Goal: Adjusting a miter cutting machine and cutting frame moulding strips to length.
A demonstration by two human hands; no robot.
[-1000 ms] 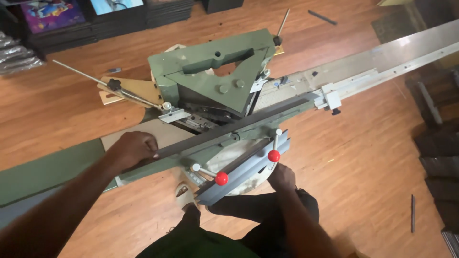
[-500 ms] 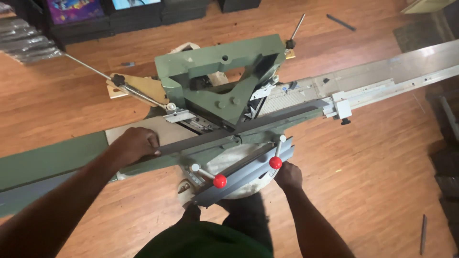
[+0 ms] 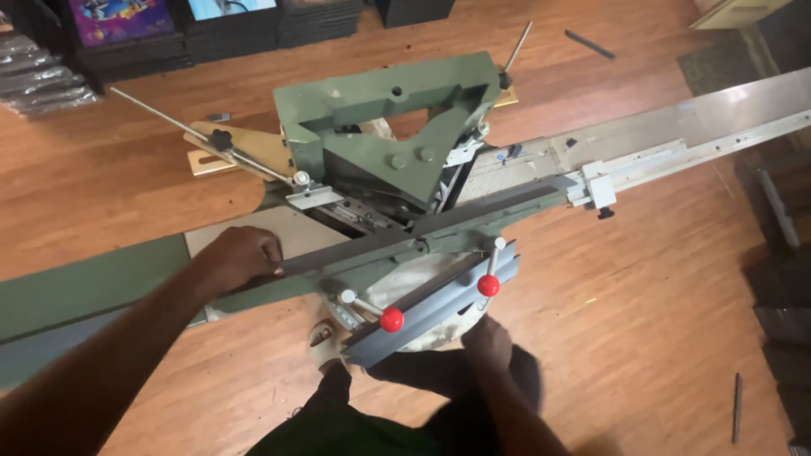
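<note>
A green mitre cutting machine [image 3: 380, 127] stands on the wooden floor below me. A long dark grey moulding strip [image 3: 473, 211] lies across its bed, under the cutting head. My left hand [image 3: 241, 257] presses down on the strip's left end, fingers curled over it. My right hand [image 3: 486, 342] hangs blurred below the grey front bar [image 3: 431, 312], just under two levers with red knobs [image 3: 488, 285]. It touches nothing I can make out.
A long metal rail [image 3: 676, 135] with a white stop block [image 3: 600, 190] runs off to the right. A green support table [image 3: 84, 287] extends left. Dark framed pictures [image 3: 110, 25] stand at the back. Loose strips lie on the floor [image 3: 737, 405].
My right hand has dropped a little, away from the right red knob towards my knee. My left hand stays on the strip. My view has shifted slightly closer.
</note>
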